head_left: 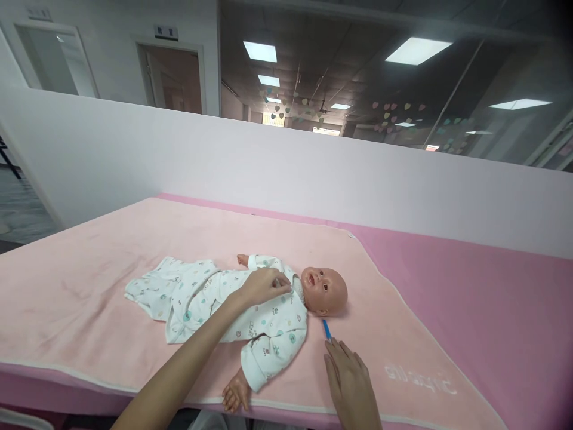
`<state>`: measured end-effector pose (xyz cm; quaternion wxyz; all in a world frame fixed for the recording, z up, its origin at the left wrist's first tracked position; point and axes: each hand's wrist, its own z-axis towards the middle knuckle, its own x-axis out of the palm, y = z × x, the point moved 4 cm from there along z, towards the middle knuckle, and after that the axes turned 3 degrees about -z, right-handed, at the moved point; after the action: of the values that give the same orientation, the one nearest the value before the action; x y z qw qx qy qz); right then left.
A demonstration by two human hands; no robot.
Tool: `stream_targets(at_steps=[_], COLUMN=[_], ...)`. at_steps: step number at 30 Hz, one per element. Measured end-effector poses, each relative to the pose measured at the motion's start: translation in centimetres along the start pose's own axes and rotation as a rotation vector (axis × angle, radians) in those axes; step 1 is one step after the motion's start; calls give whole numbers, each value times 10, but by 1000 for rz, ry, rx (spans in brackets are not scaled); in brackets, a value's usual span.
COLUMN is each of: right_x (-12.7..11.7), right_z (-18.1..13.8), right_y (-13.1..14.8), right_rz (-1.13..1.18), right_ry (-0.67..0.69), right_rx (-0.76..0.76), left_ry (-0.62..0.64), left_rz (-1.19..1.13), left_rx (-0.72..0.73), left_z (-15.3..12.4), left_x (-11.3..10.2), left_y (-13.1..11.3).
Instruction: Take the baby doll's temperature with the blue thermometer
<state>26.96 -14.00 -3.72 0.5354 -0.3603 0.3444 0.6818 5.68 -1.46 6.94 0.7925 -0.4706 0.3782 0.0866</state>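
Pink blanket (89,298): plush cloth spread over the table (492,310); everything near your hands lies on it.
Head view, doll (324,291): it lies on its back near the middle of the blanket. Its long axis runs left to right across your view, legs to your left and head to your right, face up.
Sleepsuit (273,328): white with small prints, covering the doll from collar to feet. The doll's near sleeve (262,364) points toward you, and its bare hand reaches the blanket's front edge.
Left hand (262,286): your arm reaches in from the lower left, and the hand rests on the doll's chest just below the collar. The fingers are curled down onto the cloth. I cannot tell whether they pinch the fabric or only press on it.
Right hand (351,382): flat and open, palm down on the blanket, fingers together, holding nothing.
Blue stick (326,329): a thin short rod lying on the blanket just below the doll's head. Its long axis points roughly from the doll toward you.
Key relation: the blue stick lies straight ahead of your right fingertips, just beyond them and not quite touched. Your right hand is far nearer to it than your left.
Behind: a white partition (268,173) stands along the far edge of the table.
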Motion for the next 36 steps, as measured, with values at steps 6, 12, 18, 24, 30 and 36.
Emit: stream_targets(at_steps=[6, 12, 18, 24, 30, 36], right_x=[4, -31, -8, 1, 5, 5], right_z=[4, 55, 121, 138, 125, 110], right_y=[-7, 32, 83, 83, 73, 74], right_rz=[-133, 110, 229, 261, 424, 671], right_ry=[-164, -324, -109, -27, -192, -351], right_rx=[-163, -29, -33, -23, 69, 17], left_ry=[-58, -221, -255, -249, -232, -199], left_rz=[119, -313, -508, -542, -476, -339], left_rx=[19, -56, -68, -79, -96, -90], left_z=[5, 1, -2, -2, -3, -4], left_x=[14, 16, 14, 15, 16, 18], left_y=[1, 22, 23, 26, 27, 25])
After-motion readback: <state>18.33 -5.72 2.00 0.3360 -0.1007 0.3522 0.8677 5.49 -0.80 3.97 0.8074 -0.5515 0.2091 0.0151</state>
